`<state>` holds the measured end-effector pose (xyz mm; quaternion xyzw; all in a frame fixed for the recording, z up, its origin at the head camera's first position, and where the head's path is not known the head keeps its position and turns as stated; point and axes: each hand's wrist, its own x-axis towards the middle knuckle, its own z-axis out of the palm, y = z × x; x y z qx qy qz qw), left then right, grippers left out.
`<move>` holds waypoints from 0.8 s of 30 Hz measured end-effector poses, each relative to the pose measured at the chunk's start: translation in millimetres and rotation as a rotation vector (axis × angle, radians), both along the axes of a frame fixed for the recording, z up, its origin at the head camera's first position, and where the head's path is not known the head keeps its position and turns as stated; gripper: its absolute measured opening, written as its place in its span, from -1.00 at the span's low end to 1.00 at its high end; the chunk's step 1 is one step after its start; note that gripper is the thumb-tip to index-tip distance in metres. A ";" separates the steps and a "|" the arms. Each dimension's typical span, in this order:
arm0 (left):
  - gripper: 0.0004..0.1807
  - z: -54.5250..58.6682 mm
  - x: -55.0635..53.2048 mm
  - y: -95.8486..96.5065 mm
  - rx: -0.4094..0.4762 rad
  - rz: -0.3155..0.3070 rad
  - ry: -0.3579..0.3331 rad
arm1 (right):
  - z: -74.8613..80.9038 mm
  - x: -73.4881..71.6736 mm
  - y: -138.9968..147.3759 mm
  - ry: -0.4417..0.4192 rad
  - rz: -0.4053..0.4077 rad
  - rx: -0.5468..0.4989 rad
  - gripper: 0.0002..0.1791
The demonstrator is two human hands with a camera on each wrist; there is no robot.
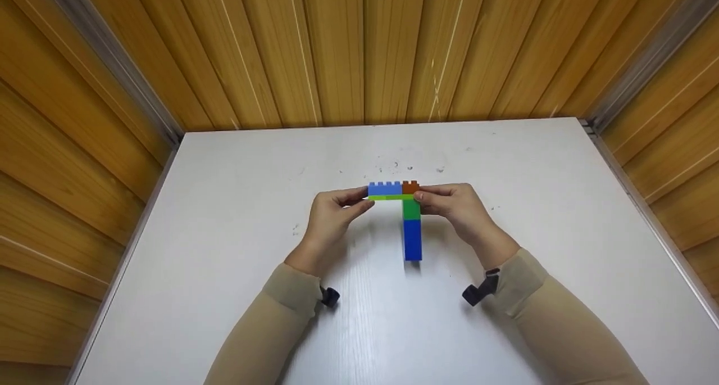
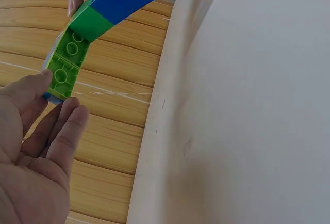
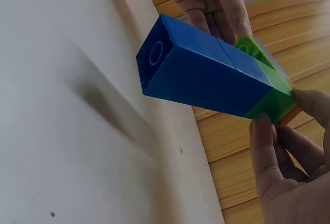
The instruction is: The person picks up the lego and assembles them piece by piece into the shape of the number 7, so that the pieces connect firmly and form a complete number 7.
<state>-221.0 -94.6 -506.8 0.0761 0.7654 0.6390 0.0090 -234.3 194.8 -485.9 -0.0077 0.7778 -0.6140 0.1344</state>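
Both hands hold up one joined piece of toy building bricks above the white table. Its top row has a light blue brick (image 1: 385, 189) beside an orange-brown brick (image 1: 410, 188), over a thin lime green plate (image 2: 65, 74). Below the right end hang a green brick (image 1: 412, 209) and a dark blue column (image 3: 206, 69), whose hollow underside shows in the right wrist view. My left hand (image 1: 330, 216) pinches the left end of the top row between thumb and fingers. At the corner by the orange-brown and green bricks, my right hand (image 1: 462, 212) grips with thumb and fingers.
The white table (image 1: 213, 216) carries small dark marks near its back. Wood-look panel walls (image 1: 337, 53) enclose its back and sides. A black wrist-worn device (image 1: 330, 297) sticks out from the left sleeve, and another black device (image 1: 481, 288) from the right sleeve.
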 end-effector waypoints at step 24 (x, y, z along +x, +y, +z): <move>-0.79 -20.9 -37.8 10.4 -0.168 0.055 -0.055 | -25.6 -35.6 -8.8 -0.008 -0.035 0.055 -0.47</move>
